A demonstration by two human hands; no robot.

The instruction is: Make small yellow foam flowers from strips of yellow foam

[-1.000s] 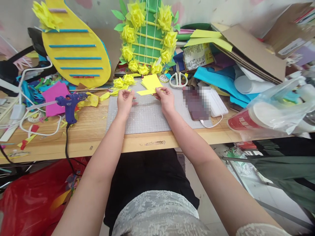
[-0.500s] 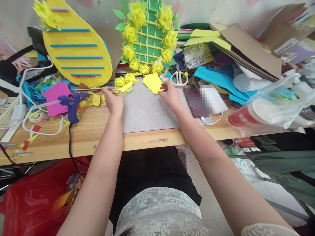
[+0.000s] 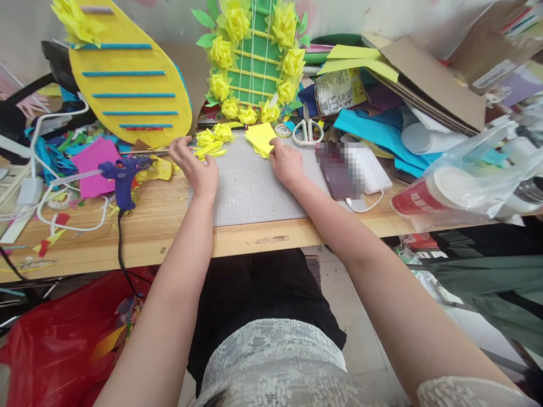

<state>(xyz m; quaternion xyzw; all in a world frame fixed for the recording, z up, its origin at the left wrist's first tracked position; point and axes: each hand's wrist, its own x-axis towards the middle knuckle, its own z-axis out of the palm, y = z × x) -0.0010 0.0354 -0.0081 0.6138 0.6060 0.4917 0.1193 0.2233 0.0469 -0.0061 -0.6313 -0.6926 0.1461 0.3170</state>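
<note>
Wooden table (image 3: 156,229), grey cutting mat (image 3: 254,198) on top! The person's left hand (image 3: 198,174) is at the mat's left edge, fingers spread wide; the right hand (image 3: 288,164) curls narrow against the yellow sheets (image 3: 259,137), far side, any pinch impossible to tell. Yellow strips (image 3: 212,150) lie just beside the left.

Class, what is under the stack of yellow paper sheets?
Seemingly the flat grey gridded mat, visible along the near edge of the yellow paper stack; the surface directly beneath is covered.
</note>
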